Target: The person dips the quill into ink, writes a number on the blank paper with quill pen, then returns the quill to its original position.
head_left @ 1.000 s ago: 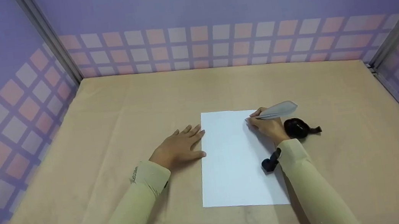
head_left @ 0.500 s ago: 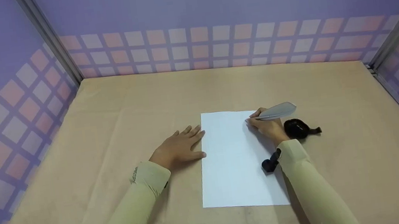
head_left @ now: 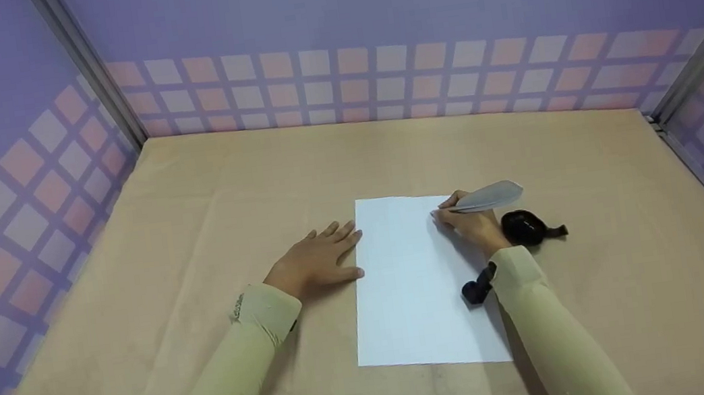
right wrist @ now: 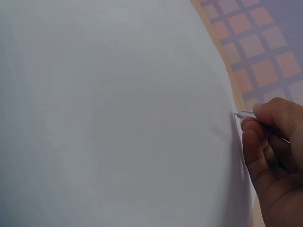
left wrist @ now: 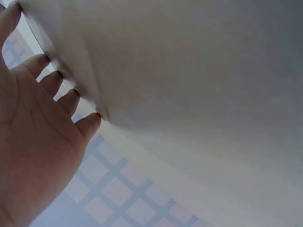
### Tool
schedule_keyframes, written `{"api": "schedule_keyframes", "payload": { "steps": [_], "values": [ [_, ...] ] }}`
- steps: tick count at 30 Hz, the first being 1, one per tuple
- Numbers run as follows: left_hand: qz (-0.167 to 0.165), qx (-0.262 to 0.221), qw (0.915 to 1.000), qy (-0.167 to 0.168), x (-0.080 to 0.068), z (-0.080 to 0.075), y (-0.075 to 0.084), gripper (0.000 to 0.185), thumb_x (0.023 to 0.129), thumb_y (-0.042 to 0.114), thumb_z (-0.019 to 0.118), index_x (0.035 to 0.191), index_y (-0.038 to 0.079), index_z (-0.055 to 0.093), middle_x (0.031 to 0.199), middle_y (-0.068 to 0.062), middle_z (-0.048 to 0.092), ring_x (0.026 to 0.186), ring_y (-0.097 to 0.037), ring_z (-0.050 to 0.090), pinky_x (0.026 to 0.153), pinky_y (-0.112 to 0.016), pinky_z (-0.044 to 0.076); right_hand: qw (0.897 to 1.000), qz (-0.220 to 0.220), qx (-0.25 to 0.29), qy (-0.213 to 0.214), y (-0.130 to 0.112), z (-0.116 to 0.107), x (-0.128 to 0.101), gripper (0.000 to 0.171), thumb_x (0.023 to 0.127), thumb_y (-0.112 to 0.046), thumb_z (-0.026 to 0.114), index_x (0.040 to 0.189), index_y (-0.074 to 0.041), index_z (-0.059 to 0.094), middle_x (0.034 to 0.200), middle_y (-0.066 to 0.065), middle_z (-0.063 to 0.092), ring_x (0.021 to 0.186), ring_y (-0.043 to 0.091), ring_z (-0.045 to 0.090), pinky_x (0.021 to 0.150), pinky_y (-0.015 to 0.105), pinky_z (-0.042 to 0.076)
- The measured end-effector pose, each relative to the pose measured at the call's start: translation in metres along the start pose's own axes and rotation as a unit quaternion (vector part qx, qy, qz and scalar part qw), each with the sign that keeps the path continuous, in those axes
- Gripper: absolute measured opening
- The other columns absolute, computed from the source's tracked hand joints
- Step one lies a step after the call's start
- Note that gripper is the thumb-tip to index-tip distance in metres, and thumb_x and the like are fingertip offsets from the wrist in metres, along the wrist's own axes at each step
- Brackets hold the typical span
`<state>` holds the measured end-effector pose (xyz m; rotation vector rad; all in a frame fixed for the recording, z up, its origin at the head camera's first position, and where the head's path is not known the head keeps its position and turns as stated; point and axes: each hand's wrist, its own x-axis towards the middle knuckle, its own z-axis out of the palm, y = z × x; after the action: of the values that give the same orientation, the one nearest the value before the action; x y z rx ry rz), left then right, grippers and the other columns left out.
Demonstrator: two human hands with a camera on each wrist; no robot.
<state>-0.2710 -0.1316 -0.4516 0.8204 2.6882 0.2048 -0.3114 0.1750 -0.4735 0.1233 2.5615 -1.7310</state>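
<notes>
A white sheet of paper (head_left: 404, 286) lies flat on the cloth-covered table. My left hand (head_left: 316, 261) rests at its left edge with the fingers spread, the fingertips touching the paper's border; in the left wrist view the same hand (left wrist: 38, 123) shows its palm side. With thumb and fingers my right hand (head_left: 472, 224) pinches a feather-shaped pen (head_left: 491, 195), whose grey plume leans to the right. The pen's tip (right wrist: 238, 114) meets or nearly meets the paper near the top right; whether it touches cannot be told. No marks on the sheet can be made out.
A glossy black round object with a short stem (head_left: 524, 227) lies just right of my right wrist. A small black wrist camera (head_left: 476, 290) juts from the right cuff over the paper. Purple walls with checked borders (head_left: 354, 81) enclose the table's back and sides.
My right hand and the pen have shifted very slightly to the left. The left hand and the paper stay where they were.
</notes>
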Motion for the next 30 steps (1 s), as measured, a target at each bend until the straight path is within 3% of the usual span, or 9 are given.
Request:
{"api": "schedule_keyframes", "payload": {
  "steps": [16, 30],
  "values": [
    [-0.019, 0.006, 0.9995, -0.024, 0.002, -0.002, 0.003, 0.079, 0.094, 0.063, 0.041, 0.156, 0.024, 0.012, 0.163, 0.005, 0.002, 0.151, -0.021, 0.004, 0.122, -0.048, 0.011, 0.999, -0.031, -0.002, -0.013, -0.002, 0.004, 0.0, 0.006, 0.084, -0.011, 0.069, 0.086, -0.01, 0.063, 0.081, -0.007, 0.065, 0.072, 0.006, 0.056, 0.065, 0.016, 0.047],
    [-0.015, 0.009, 0.9997, -0.016, 0.003, 0.0, 0.002, 0.078, 0.094, 0.062, 0.041, 0.156, 0.024, 0.014, 0.163, 0.005, 0.005, 0.151, -0.021, 0.005, 0.122, -0.048, 0.012, 0.999, -0.024, -0.019, -0.025, -0.005, 0.011, 0.0, 0.014, 0.084, -0.014, 0.069, 0.094, -0.005, 0.065, 0.084, -0.003, 0.066, 0.073, 0.009, 0.056, 0.065, 0.021, 0.048]
  ]
}}
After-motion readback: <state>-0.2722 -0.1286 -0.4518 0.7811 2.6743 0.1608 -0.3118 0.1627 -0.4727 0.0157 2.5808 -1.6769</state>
